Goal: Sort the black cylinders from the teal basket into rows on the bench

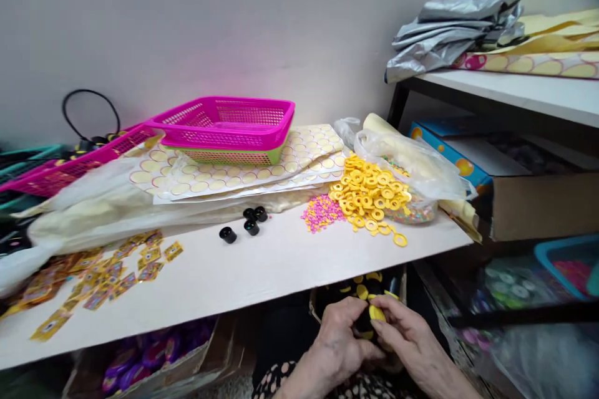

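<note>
Low in the head view, both hands meet above an open box (403, 280) of black and yellow pieces, below the table edge. Between thumb and fingers my right hand (414, 340) pinches a small yellow round cap (377, 313). My left hand (333, 344) is closed beside it, its fingertips near the cap. Something dark shows between the hands; I cannot tell whether it is a held part or the box's contents. On the table lie a heap of yellow rings (369, 190), small pink and orange pieces (322, 213) and several black cylindrical caps (251, 226).
Pink and green baskets (224, 131) rest on sheets of round stickers (318, 149). Small gold packets (115, 274) lie at left on the white table (210, 283). A plastic bag (416, 162) sits behind the rings. A shelf (515, 90) and cardboard box (543, 206) stand at right.
</note>
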